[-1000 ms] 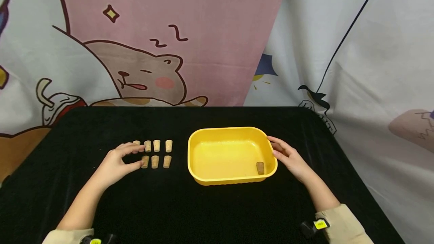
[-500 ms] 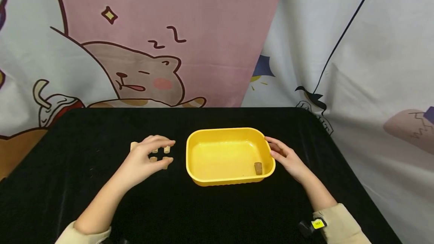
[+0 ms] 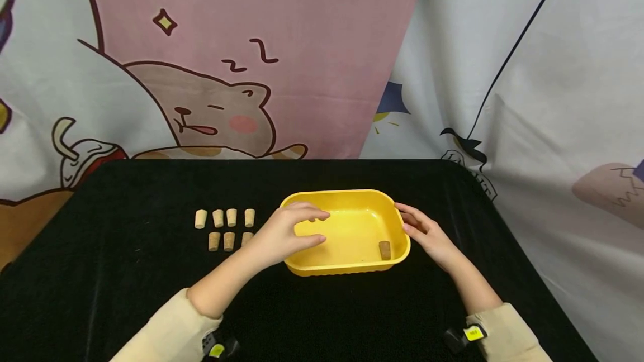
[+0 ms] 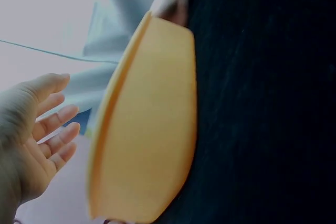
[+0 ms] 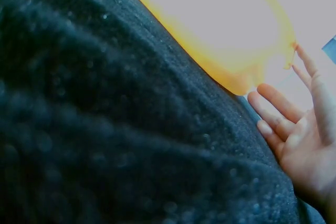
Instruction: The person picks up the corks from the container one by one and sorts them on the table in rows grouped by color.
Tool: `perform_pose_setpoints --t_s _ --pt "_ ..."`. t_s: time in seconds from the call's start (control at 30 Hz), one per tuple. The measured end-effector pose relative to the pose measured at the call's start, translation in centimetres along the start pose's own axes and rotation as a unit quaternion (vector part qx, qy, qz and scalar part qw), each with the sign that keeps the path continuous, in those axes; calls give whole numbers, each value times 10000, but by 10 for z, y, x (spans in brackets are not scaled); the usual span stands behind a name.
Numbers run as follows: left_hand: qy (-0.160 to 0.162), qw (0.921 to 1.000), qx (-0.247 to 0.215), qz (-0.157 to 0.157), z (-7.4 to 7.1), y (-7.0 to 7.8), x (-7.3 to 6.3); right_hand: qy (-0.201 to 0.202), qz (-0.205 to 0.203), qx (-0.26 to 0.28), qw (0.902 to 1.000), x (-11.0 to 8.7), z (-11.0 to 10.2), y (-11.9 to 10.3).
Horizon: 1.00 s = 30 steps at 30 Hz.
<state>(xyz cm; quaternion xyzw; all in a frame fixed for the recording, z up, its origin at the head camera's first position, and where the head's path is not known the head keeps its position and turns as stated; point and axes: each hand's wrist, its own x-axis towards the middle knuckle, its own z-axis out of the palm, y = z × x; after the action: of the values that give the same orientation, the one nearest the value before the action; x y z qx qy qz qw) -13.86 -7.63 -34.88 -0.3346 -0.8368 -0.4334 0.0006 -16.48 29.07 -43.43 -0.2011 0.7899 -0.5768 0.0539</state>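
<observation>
My left hand (image 3: 289, 233) hovers over the left end of a yellow plastic tub (image 3: 342, 267), thumb and fingers spread apart with nothing between them. In the left wrist view its fingers (image 4: 58, 121) show bare beside the tub's outer wall (image 4: 152, 114). The right hand (image 3: 427, 233) touches the tub's right rim with its fingertips, the other fingers relaxed along the outside, as the right wrist view shows. One brown cork (image 3: 384, 250) is in the tub's near right corner. Several pale corks (image 3: 200, 219) form a back row left of the tub, and browner corks (image 3: 214, 241) a front row, one partly hidden by the left hand.
A black cloth (image 3: 327, 317) covers the table. Behind it hangs a printed curtain (image 3: 302, 15) with a sleeping cartoon animal. A dark wrist device (image 3: 221, 346) sits at the left sleeve and another device (image 3: 465, 337) at the right.
My left hand has moved right, from over the corks to over the tub's left end, holding nothing. The right hand, the tub and the corks have stayed in place.
</observation>
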Motion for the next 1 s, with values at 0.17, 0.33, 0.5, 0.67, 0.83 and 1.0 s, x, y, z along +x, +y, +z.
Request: perform_pose_setpoints --t_s 0.17,0.33,0.5,0.67,0.83,1.0 --pt "-392 9989 -237 13 20 1 19 -18 -23 22 10000 1 0 0" --pt "-729 9962 -478 -16 39 2 37 -32 -57 47 10000 1 0 2" --pt "-1050 9927 -547 -233 58 0 53 -61 -41 103 9999 1 -1 4" --pt "-1315 9893 -479 -422 70 -2 63 -107 -35 73 9999 2 0 2" --pt "-1694 9823 -494 -626 81 -1 74 -97 -29 53 9999 2 -2 0" --pt "-2167 9724 -406 -759 93 -4 82 -123 -46 32 9999 1 -3 3"
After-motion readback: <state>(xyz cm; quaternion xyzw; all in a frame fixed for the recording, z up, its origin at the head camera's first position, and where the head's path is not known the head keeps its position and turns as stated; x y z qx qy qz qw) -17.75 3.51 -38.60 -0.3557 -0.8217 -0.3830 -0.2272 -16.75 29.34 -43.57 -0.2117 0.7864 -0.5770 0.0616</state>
